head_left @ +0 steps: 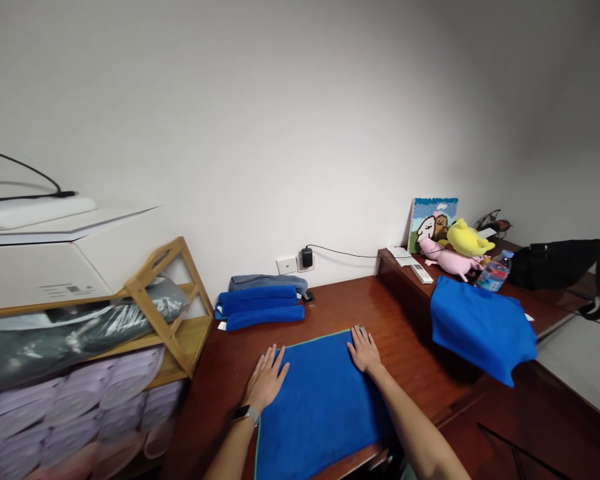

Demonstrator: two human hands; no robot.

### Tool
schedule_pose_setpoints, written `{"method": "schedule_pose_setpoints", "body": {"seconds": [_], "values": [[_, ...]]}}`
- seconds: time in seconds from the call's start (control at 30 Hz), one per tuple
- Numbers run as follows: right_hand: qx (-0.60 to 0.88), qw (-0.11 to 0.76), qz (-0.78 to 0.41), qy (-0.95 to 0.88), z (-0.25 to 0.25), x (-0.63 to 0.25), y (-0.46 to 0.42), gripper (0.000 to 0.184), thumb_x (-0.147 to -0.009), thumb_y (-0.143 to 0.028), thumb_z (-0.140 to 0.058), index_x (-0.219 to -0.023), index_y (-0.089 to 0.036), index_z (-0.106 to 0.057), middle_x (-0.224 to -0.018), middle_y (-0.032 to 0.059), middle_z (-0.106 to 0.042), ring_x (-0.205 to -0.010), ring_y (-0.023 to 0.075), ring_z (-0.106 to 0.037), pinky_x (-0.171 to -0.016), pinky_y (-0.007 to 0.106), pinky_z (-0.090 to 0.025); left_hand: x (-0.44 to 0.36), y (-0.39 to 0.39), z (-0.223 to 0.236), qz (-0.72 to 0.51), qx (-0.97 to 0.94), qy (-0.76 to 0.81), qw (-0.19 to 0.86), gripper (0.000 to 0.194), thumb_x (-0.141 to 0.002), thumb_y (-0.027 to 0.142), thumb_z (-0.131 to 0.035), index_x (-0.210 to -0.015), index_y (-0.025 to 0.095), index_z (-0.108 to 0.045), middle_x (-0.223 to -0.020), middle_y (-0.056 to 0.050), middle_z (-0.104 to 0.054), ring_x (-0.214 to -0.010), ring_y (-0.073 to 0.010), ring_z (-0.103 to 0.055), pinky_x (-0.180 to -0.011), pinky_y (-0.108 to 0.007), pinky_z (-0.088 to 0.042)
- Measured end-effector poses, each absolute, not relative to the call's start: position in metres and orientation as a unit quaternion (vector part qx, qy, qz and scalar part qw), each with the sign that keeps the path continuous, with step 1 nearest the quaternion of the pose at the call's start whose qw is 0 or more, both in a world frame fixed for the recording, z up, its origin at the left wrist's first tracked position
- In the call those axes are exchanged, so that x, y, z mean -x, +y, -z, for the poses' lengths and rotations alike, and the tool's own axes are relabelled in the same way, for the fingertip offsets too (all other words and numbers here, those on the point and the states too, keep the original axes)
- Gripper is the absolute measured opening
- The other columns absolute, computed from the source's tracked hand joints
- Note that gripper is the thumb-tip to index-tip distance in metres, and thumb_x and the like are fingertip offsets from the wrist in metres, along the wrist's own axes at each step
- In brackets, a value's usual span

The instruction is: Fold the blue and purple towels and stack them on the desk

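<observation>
A blue towel (pixel 320 400) with a thin green edge lies spread flat on the brown wooden desk (pixel 350 303). My left hand (pixel 267 378) rests flat on its far left corner, fingers outstretched, with a watch (pixel 246 414) on the wrist. Over at the far right corner, my right hand (pixel 365 349) presses down with its fingers spread. Several rolled or folded blue towels (pixel 260 308) sit behind, near the wall, with a grey-blue towel (pixel 265 283) at their back. Another blue towel (pixel 483 323) hangs loosely over the raised shelf at right.
The raised shelf (pixel 405 277) carries a white remote (pixel 422 273), a pink plush toy (pixel 447 259), a yellow plush toy (pixel 467 239), a water bottle (pixel 495 272) and a black bag (pixel 555 263). A black plug (pixel 307 257) trails a cable along the wall. A wooden rack (pixel 190 333) stands at left.
</observation>
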State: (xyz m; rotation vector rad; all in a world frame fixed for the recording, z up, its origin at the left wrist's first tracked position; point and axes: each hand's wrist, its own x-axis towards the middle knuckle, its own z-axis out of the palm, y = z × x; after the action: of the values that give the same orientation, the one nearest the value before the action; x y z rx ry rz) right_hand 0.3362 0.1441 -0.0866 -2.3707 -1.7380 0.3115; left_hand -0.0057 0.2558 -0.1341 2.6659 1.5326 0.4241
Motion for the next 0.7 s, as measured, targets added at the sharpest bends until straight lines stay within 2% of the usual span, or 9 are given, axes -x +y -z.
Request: {"method": "schedule_pose_setpoints", "body": {"seconds": [0.1,0.17,0.23,0.33,0.47,0.6,0.7], "values": [[0.786,0.136,-0.077,-0.598,0.082,-0.316,0.121,0.065,-0.111,-0.042,-0.025,-0.168,-0.012,-0.028,-0.175,0.0083,-0.023,-0.164,0.0238,-0.015,-0.133,0.045,-0.012,0.006,0.222,0.129,-0.194,-0.857,0.478,0.0,0.063,-0.107,0.051,-0.031,-0.159,0.019,-0.047,-0.168,-0.014,-0.044,-0.157,-0.0285,-0.039,-0.128,-0.053,-0.034],[0.765,0.174,-0.057,-0.617,0.088,-0.29,0.096,0.063,-0.111,-0.041,-0.026,-0.166,-0.013,-0.036,-0.174,0.0081,-0.028,-0.163,0.0248,-0.018,-0.133,0.046,-0.014,0.003,0.183,0.132,-0.23,-0.861,0.453,-0.016,0.059,-0.108,0.048,-0.033,-0.16,0.023,-0.044,-0.168,-0.01,-0.045,-0.156,-0.0271,-0.04,-0.128,-0.052,-0.037],[0.723,0.205,-0.054,-0.657,0.101,-0.256,0.066,0.06,-0.111,-0.043,-0.028,-0.164,-0.019,-0.041,-0.172,0.0046,-0.032,-0.162,0.0243,-0.023,-0.133,0.045,-0.017,-0.005,0.14,0.14,-0.228,-0.884,0.407,-0.02,0.058,-0.107,0.045,-0.039,-0.163,0.031,-0.037,-0.17,-0.004,-0.042,-0.156,-0.0247,-0.04,-0.127,-0.048,-0.04],[0.663,0.227,-0.064,-0.71,0.117,-0.216,0.029,0.058,-0.112,-0.048,-0.03,-0.166,-0.029,-0.037,-0.171,-0.0004,-0.033,-0.16,0.022,-0.027,-0.133,0.044,-0.02,-0.014,0.089,0.149,-0.193,-0.908,0.372,-0.015,0.058,-0.107,0.045,-0.041,-0.164,0.038,-0.031,-0.169,-0.001,-0.042,-0.155,-0.024,-0.042,-0.125,-0.049,-0.042],[0.692,0.203,-0.073,-0.689,0.122,-0.226,0.002,0.061,-0.111,-0.054,-0.031,-0.167,-0.029,-0.032,-0.171,0.0011,-0.032,-0.16,0.0252,-0.028,-0.132,0.049,-0.021,-0.001,0.067,0.154,-0.165,-0.891,0.422,-0.008,0.06,-0.106,0.05,-0.04,-0.164,0.037,-0.031,-0.169,-0.003,-0.041,-0.155,-0.028,-0.042,-0.125,-0.055,-0.042],[0.762,0.154,-0.066,-0.626,0.127,-0.283,-0.017,0.066,-0.11,-0.058,-0.03,-0.167,-0.026,-0.031,-0.172,0.0032,-0.026,-0.161,0.0274,-0.027,-0.132,0.053,-0.021,0.04,0.068,0.17,-0.168,-0.867,0.469,-0.015,0.065,-0.104,0.055,-0.04,-0.164,0.031,-0.033,-0.171,-0.004,-0.038,-0.157,-0.0291,-0.039,-0.126,-0.055,-0.04],[0.785,0.141,-0.063,-0.601,0.131,-0.314,-0.026,0.068,-0.109,-0.061,-0.028,-0.167,-0.026,-0.033,-0.173,0.0024,-0.026,-0.161,0.0269,-0.025,-0.132,0.052,-0.02,0.061,0.071,0.182,-0.185,-0.859,0.476,-0.028,0.063,-0.104,0.053,-0.038,-0.163,0.031,-0.038,-0.168,-0.003,-0.044,-0.154,-0.029,-0.044,-0.126,-0.055,-0.041]]}}
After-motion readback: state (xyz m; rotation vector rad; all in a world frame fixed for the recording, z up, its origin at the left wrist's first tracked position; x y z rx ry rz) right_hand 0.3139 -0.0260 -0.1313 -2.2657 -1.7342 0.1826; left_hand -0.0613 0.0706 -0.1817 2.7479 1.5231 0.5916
